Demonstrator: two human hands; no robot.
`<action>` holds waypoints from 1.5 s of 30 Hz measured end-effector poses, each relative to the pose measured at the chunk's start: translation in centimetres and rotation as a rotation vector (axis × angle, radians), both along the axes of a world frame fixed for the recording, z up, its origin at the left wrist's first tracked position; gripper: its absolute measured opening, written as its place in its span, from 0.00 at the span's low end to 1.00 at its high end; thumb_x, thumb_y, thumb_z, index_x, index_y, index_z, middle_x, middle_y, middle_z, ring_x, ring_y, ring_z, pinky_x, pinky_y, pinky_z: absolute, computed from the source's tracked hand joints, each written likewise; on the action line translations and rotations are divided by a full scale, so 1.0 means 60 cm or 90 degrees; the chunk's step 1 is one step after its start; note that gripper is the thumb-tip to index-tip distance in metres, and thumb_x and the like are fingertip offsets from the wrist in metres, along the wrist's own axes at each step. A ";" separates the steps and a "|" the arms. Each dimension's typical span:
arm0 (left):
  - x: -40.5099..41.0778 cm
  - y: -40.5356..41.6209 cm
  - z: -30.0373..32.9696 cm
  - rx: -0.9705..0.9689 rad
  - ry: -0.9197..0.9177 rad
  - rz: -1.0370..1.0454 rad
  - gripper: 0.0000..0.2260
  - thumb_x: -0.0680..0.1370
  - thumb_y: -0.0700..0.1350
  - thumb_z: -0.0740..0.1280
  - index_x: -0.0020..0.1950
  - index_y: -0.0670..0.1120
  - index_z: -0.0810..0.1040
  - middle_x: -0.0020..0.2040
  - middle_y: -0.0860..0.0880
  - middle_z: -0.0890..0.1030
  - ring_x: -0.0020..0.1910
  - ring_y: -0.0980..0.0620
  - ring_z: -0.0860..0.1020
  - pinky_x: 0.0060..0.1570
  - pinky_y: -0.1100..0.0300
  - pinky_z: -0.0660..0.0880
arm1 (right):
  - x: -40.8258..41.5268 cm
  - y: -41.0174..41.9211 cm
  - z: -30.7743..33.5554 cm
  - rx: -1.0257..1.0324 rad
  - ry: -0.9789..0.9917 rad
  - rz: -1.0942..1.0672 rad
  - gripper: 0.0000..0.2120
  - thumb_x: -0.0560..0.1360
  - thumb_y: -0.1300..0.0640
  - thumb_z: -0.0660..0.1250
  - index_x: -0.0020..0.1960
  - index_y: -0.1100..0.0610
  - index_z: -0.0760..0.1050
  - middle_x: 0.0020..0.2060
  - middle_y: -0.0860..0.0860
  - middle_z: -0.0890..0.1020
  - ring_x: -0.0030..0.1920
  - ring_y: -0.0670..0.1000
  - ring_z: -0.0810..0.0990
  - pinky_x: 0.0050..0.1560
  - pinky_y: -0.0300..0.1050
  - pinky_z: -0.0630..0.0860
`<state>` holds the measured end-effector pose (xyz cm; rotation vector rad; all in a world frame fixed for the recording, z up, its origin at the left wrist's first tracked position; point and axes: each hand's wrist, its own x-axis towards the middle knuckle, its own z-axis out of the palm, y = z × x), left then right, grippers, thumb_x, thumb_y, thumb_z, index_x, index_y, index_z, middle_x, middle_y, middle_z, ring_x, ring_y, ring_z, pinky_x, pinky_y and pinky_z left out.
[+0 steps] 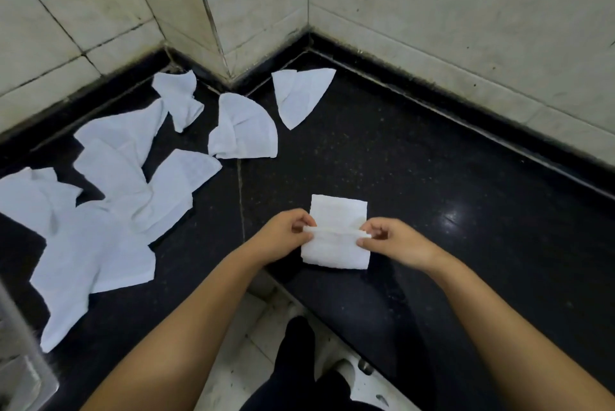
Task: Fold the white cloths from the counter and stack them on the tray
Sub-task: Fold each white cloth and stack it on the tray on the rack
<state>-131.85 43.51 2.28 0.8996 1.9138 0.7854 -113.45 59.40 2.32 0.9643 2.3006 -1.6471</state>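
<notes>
We kept the black worktop (432, 161) clear ahead for folding, with unfolded cloths (109, 211) heaped left. The working cloth (336, 251) lay flat near its front edge; left hand (286, 234) and right hand (392, 241) pinched the raised fold's ends to align edges.

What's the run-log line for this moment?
step: folding | left hand: pinching white cloth | right hand: pinching it | unfolded cloths: left counter | tray: unseen

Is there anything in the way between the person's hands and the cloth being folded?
No. Both the left hand and the right hand already pinch the folded white cloth at its crease, on bare black counter. The loose cloths lie off to the left, apart from it.
</notes>
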 end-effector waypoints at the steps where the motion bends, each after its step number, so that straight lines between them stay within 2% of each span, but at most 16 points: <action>1: -0.009 0.016 0.002 -0.004 0.011 0.008 0.06 0.77 0.41 0.67 0.53 0.45 0.78 0.51 0.49 0.80 0.53 0.53 0.78 0.55 0.59 0.75 | -0.009 0.009 0.003 0.001 0.006 -0.032 0.04 0.73 0.54 0.71 0.42 0.52 0.77 0.39 0.49 0.75 0.40 0.44 0.73 0.47 0.39 0.70; 5: -0.040 0.079 -0.003 -0.039 0.081 0.008 0.05 0.77 0.44 0.66 0.51 0.48 0.79 0.50 0.49 0.79 0.51 0.53 0.77 0.49 0.63 0.72 | -0.042 0.035 0.001 0.008 -0.013 -0.125 0.06 0.75 0.55 0.69 0.39 0.54 0.75 0.39 0.50 0.76 0.41 0.46 0.74 0.46 0.40 0.70; 9: -0.051 0.116 -0.016 -0.066 0.124 0.004 0.04 0.78 0.43 0.64 0.50 0.47 0.78 0.47 0.49 0.77 0.46 0.53 0.75 0.41 0.67 0.70 | -0.073 0.041 -0.020 0.092 -0.087 -0.187 0.04 0.76 0.55 0.66 0.48 0.55 0.75 0.38 0.47 0.76 0.40 0.45 0.74 0.38 0.36 0.69; 12: -0.050 0.129 -0.029 -0.087 0.167 0.000 0.05 0.78 0.43 0.64 0.52 0.47 0.78 0.50 0.50 0.75 0.49 0.52 0.76 0.47 0.62 0.72 | -0.086 0.041 -0.032 0.141 -0.116 -0.225 0.04 0.77 0.55 0.65 0.49 0.54 0.73 0.36 0.46 0.74 0.39 0.45 0.73 0.37 0.37 0.69; 17: -0.044 0.131 -0.048 -0.098 0.258 -0.007 0.06 0.78 0.44 0.63 0.52 0.47 0.78 0.52 0.49 0.75 0.51 0.50 0.76 0.58 0.53 0.73 | -0.091 0.032 -0.043 0.236 -0.171 -0.188 0.10 0.78 0.54 0.63 0.58 0.54 0.71 0.43 0.49 0.78 0.46 0.51 0.78 0.45 0.46 0.76; 21: -0.039 0.124 -0.053 -0.103 0.294 0.004 0.06 0.79 0.45 0.63 0.54 0.47 0.76 0.54 0.49 0.74 0.54 0.50 0.74 0.60 0.51 0.71 | -0.086 0.027 -0.045 0.299 -0.192 -0.170 0.15 0.77 0.50 0.64 0.61 0.54 0.70 0.50 0.52 0.79 0.50 0.53 0.78 0.45 0.48 0.75; 26: -0.032 0.110 -0.049 -0.101 0.266 0.105 0.11 0.78 0.47 0.64 0.58 0.47 0.70 0.56 0.48 0.73 0.55 0.49 0.73 0.58 0.51 0.71 | -0.074 0.021 -0.044 0.284 -0.214 -0.198 0.17 0.78 0.45 0.60 0.59 0.56 0.72 0.49 0.52 0.80 0.48 0.52 0.78 0.41 0.45 0.73; 30: 0.006 0.089 -0.050 -0.157 0.281 0.174 0.16 0.79 0.53 0.61 0.60 0.43 0.69 0.58 0.45 0.74 0.58 0.46 0.73 0.59 0.48 0.71 | -0.082 0.006 -0.043 0.273 -0.249 -0.178 0.17 0.79 0.47 0.59 0.56 0.59 0.73 0.50 0.55 0.80 0.48 0.54 0.79 0.41 0.45 0.73; 35: 0.039 0.087 -0.061 -0.254 0.398 0.133 0.20 0.79 0.53 0.61 0.66 0.42 0.68 0.65 0.44 0.70 0.65 0.45 0.69 0.62 0.50 0.67 | -0.106 -0.013 -0.033 0.351 -0.336 -0.115 0.15 0.78 0.51 0.60 0.60 0.59 0.71 0.55 0.54 0.78 0.55 0.56 0.78 0.53 0.49 0.72; 38: 0.032 0.093 -0.056 -0.260 0.340 0.156 0.16 0.79 0.50 0.62 0.63 0.43 0.71 0.65 0.44 0.69 0.65 0.45 0.67 0.62 0.50 0.66 | -0.112 -0.016 -0.037 0.337 -0.341 -0.118 0.11 0.76 0.57 0.59 0.57 0.58 0.72 0.53 0.54 0.78 0.54 0.55 0.77 0.55 0.49 0.72; 40: 0.029 0.093 -0.051 -0.220 0.278 0.182 0.10 0.79 0.46 0.62 0.57 0.44 0.74 0.61 0.44 0.71 0.62 0.45 0.69 0.60 0.51 0.67 | -0.110 -0.015 -0.035 0.274 -0.301 -0.153 0.08 0.74 0.58 0.59 0.52 0.57 0.72 0.50 0.53 0.78 0.50 0.54 0.77 0.52 0.49 0.72; 43: 0.022 0.089 -0.029 -0.087 0.105 0.268 0.04 0.78 0.43 0.64 0.47 0.44 0.73 0.47 0.47 0.75 0.47 0.50 0.73 0.45 0.57 0.71 | -0.098 -0.005 -0.019 0.106 -0.150 -0.273 0.02 0.73 0.59 0.62 0.44 0.57 0.70 0.42 0.52 0.76 0.43 0.52 0.74 0.41 0.45 0.70; 45: 0.018 0.083 -0.008 -0.008 -0.041 0.318 0.03 0.77 0.42 0.65 0.47 0.42 0.74 0.43 0.48 0.76 0.43 0.51 0.75 0.41 0.58 0.71 | -0.084 0.004 -0.002 -0.009 -0.037 -0.361 0.04 0.72 0.61 0.65 0.41 0.57 0.70 0.41 0.53 0.77 0.41 0.51 0.74 0.37 0.43 0.69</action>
